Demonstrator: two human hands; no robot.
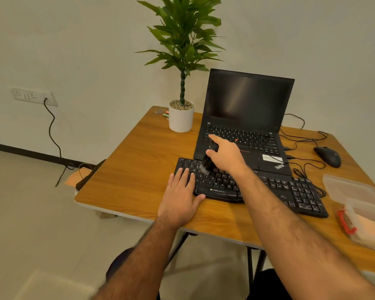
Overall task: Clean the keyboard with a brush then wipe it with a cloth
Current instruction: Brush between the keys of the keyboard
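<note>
A black Zebronics keyboard (290,189) lies on the wooden table (139,169) in front of an open laptop. My right hand (227,154) grips a black brush (208,162), whose pale bristle tips touch the upper left keys. My left hand (180,195) lies flat with straight fingers on the keyboard's left end and the table beside it. An orange cloth (370,226) sits in a clear plastic box at the right edge.
A black ThinkPad laptop (247,118) stands open behind the keyboard. A potted plant (181,118) stands at the back left, a black mouse (327,156) with tangled cables at the back right. The clear box (351,213) and its lid (351,187) sit at the right edge.
</note>
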